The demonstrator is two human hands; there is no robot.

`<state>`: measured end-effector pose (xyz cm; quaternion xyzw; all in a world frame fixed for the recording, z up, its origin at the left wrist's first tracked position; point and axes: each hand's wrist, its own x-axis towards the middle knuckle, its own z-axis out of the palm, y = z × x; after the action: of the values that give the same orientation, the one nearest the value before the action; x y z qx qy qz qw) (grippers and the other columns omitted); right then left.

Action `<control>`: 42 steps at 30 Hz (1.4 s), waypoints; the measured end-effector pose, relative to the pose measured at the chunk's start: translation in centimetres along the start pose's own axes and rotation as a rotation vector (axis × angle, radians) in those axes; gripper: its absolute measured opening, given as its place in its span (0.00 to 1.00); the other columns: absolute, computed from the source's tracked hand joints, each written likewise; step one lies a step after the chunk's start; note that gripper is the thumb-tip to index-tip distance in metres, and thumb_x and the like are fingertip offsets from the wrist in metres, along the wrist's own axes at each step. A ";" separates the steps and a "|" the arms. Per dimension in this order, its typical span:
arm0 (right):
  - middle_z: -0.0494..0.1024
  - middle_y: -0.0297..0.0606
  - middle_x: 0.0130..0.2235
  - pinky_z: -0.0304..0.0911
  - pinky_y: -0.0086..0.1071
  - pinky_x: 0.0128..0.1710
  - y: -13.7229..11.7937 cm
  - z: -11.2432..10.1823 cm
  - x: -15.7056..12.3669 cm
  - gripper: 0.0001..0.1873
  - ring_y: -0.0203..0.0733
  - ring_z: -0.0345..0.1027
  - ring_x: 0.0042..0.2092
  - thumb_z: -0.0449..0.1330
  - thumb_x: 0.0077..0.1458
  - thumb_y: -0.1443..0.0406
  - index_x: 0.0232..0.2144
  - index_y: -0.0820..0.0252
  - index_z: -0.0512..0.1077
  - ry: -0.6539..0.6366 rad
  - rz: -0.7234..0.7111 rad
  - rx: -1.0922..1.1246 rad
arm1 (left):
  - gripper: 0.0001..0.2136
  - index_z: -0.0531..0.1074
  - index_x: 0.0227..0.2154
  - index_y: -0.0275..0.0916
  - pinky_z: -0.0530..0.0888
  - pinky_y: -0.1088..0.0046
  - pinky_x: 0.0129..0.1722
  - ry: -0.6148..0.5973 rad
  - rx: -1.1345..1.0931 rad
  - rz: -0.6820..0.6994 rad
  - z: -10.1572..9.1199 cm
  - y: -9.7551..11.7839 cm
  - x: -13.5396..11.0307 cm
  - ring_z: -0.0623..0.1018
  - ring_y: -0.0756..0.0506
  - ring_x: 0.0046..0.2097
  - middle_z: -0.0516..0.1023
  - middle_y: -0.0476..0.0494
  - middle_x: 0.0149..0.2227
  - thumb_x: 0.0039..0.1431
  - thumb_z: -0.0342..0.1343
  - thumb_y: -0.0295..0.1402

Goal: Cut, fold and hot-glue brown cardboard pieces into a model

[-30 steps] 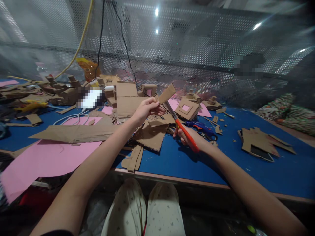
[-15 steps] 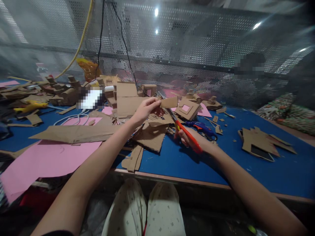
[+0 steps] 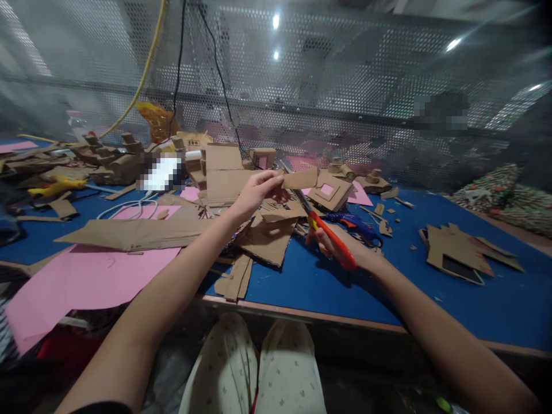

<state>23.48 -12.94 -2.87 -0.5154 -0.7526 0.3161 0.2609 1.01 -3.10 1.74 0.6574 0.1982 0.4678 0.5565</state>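
Between the thumb and fingers of my left hand (image 3: 266, 190) is a small strip of brown cardboard (image 3: 302, 179), held up above the cluttered table. My right hand (image 3: 325, 238) is wrapped round the handles of red-handled scissors (image 3: 332, 238). The scissor blades point up and away, reaching behind or against the strip; whether they grip its edge I cannot tell. Below both hands lies a torn cardboard piece (image 3: 269, 238). A blue hot glue gun (image 3: 360, 227) rests just beyond my right hand.
Pink paper (image 3: 95, 282) and a long cardboard sheet (image 3: 142, 233) lie at the left. A yellow glue gun (image 3: 56, 187) sits farther left. Cardboard offcuts cover a dark device (image 3: 463, 268) at the right. A perforated metal panel (image 3: 345, 69) stands behind the blue table (image 3: 431, 310).
The cardboard strip has turned slightly, its free end now reaching farther right and a little higher. Both hands keep their hold, and the whole view has shifted slightly.
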 end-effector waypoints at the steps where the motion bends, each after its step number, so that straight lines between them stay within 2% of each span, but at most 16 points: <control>1: 0.61 0.30 0.18 0.50 0.28 0.18 -0.2 0.0 -0.1 0.35 0.33 0.54 0.20 0.42 0.56 0.36 0.33 0.61 0.67 0.000 0.002 -0.006 | 0.07 0.67 0.29 0.36 0.73 0.76 0.30 0.005 -0.007 0.005 0.0 0.0 0.0 0.78 0.51 0.26 0.78 0.46 0.25 0.60 0.54 0.34; 6: 0.61 0.31 0.19 0.51 0.29 0.18 -1.1 -0.2 -0.3 0.36 0.33 0.55 0.20 0.43 0.54 0.34 0.32 0.60 0.65 -0.010 0.010 -0.001 | 0.06 0.68 0.29 0.35 0.73 0.76 0.28 0.042 -0.040 0.005 0.0 -0.1 0.1 0.79 0.49 0.27 0.77 0.47 0.23 0.57 0.53 0.34; 14: 0.62 0.31 0.18 0.52 0.29 0.19 0.0 -0.3 -0.1 0.33 0.34 0.56 0.20 0.44 0.57 0.37 0.32 0.61 0.67 -0.019 0.003 -0.001 | 0.08 0.70 0.29 0.35 0.73 0.76 0.28 0.074 -0.080 0.009 0.3 -0.2 0.1 0.78 0.51 0.26 0.76 0.48 0.23 0.57 0.55 0.35; 21: 0.66 0.32 0.24 0.52 0.28 0.19 -1.2 0.0 -0.1 0.30 0.31 0.56 0.20 0.51 0.51 0.38 0.33 0.59 0.63 0.003 0.089 0.120 | 0.09 0.71 0.30 0.35 0.74 0.76 0.28 0.125 -0.016 0.021 0.4 -0.2 0.0 0.78 0.50 0.26 0.77 0.48 0.23 0.58 0.56 0.37; 26: 0.63 0.30 0.20 0.51 0.29 0.19 -0.9 -0.1 -0.1 0.31 0.32 0.55 0.19 0.48 0.54 0.38 0.33 0.60 0.65 0.009 0.078 0.074 | 0.11 0.74 0.30 0.33 0.73 0.76 0.29 0.096 0.086 0.031 0.7 -0.2 -0.3 0.79 0.50 0.27 0.78 0.44 0.24 0.59 0.57 0.39; 34: 0.61 0.29 0.17 0.50 0.29 0.18 -0.9 0.1 0.0 0.27 0.33 0.55 0.18 0.49 0.57 0.42 0.29 0.59 0.65 0.039 0.099 0.103 | 0.11 0.77 0.30 0.33 0.75 0.74 0.32 0.017 0.119 -0.044 0.5 0.2 -0.4 0.79 0.50 0.29 0.81 0.41 0.27 0.60 0.57 0.37; 42: 0.63 0.31 0.17 0.54 0.29 0.20 0.0 -0.4 -0.2 0.35 0.34 0.57 0.19 0.40 0.59 0.38 0.33 0.60 0.68 -0.028 -0.005 -0.006 | 0.11 0.77 0.31 0.32 0.75 0.74 0.32 0.041 0.097 -0.023 0.3 0.3 -0.4 0.80 0.49 0.29 0.81 0.41 0.27 0.58 0.58 0.37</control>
<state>23.85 -13.07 -2.64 -0.5097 -0.7585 0.3203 0.2496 0.96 -3.62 1.90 0.6716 0.2393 0.4646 0.5252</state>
